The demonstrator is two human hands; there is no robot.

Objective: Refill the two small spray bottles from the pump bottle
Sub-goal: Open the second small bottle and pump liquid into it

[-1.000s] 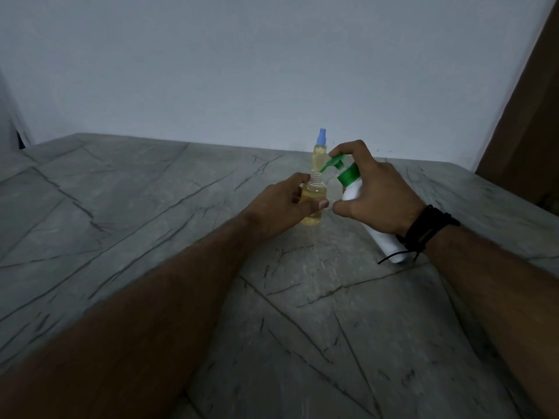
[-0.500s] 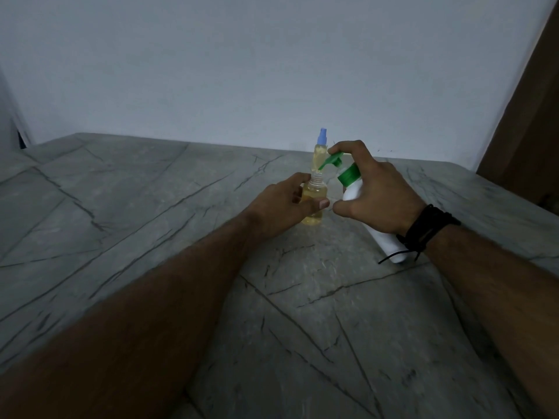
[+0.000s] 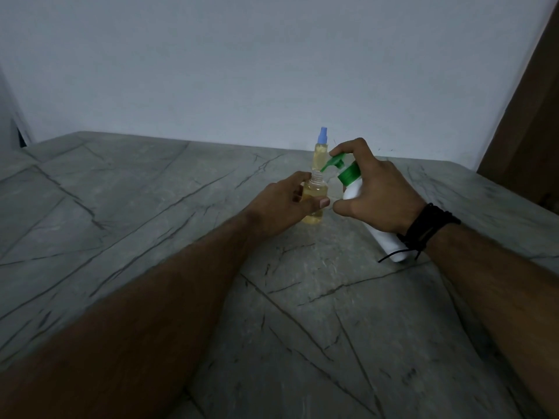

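On the grey veined worktop [image 3: 302,343], the left hand [image 3: 284,204] keeps its grip round the uncapped spray bottle [image 3: 314,195] of yellow liquid. At its 3 o'clock, the right hand [image 3: 378,195] grasps the tilted white pump bottle [image 3: 354,189], a finger on the green pump head [image 3: 335,162], the spout above the open neck. At 12 o'clock behind stands the blue-capped spray bottle [image 3: 321,152].

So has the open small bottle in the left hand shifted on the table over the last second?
No. The open bottle stands where it did, directly before the capped bottle.
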